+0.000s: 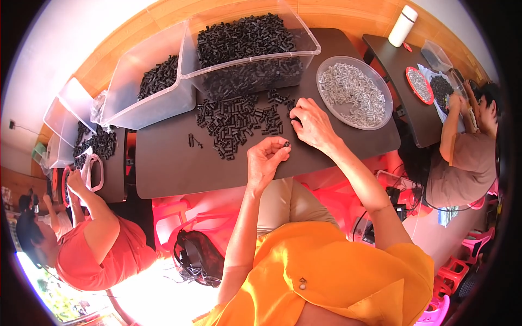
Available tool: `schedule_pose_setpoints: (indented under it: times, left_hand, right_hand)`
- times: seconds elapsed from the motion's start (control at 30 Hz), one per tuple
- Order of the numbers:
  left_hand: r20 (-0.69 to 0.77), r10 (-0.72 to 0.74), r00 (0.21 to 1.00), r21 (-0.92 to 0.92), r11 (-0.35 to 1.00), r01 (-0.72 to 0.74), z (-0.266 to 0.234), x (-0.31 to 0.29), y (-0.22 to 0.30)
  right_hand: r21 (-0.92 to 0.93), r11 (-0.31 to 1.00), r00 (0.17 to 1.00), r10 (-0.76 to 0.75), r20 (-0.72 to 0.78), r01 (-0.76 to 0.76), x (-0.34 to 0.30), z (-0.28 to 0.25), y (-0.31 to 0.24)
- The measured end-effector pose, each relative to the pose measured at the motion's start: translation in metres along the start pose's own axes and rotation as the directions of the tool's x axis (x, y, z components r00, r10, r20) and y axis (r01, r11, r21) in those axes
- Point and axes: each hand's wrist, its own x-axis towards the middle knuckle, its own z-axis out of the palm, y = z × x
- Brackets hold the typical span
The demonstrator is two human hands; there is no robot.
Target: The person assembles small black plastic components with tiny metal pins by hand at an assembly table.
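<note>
My left hand (pixel 265 163) is closed near the table's front edge, with a small black plastic cylinder (pixel 286 144) pinched between thumb and fingertip. Farther right, my right hand (pixel 314 126) bends its fingers around a small black plastic piece (pixel 296 119), mostly hidden by them. Just left of it spreads a loose pile of short black plastic cylinders (pixel 231 122) on the brown table (pixel 168 163). A few stray black pieces (pixel 194 141) lie apart on the left. Right of my right hand stands a round clear tray (pixel 387 111) holding many small silvery, clear-looking pieces (pixel 353 92).
Behind the pile stand two clear plastic bins, a fuller one (pixel 250 61) and a less full one (pixel 155 114), both holding black pieces. A person in red (pixel 103 244) works at the left table, another in brown (pixel 462 157) at the right. A white bottle (pixel 403 26) stands far right.
</note>
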Motion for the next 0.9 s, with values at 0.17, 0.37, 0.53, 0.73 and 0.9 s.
schedule_pose_setpoints:
  times: [0.17,0.37,0.53,0.73,0.9]
  left_hand:
    - [0.001,0.001,1.0,-0.015,1.0,-0.001,-0.001,0.001,0.001]
    - [0.002,-0.001,1.0,-0.016,1.0,0.001,-0.001,0.001,0.001]
    - [0.0,-0.013,1.0,-0.012,1.0,0.013,-0.001,0.0,0.001]
    - [0.007,0.0,1.0,-0.024,1.0,0.0,-0.001,0.001,0.001]
    - [0.012,0.02,1.0,-0.026,0.999,-0.02,-0.003,0.001,-0.002]
  right_hand:
    - [-0.102,0.991,0.996,-0.089,-0.029,0.085,0.0,0.004,0.004]
    - [-0.012,0.995,0.986,-0.101,-0.129,0.101,0.0,0.003,0.002]
    - [0.038,0.991,0.95,-0.108,-0.294,0.125,0.003,0.006,0.004]
    - [0.694,0.695,0.958,0.287,-0.027,-0.188,-0.006,0.002,-0.003]
    - [0.889,0.167,0.885,0.282,0.371,-0.426,-0.024,-0.018,-0.014]
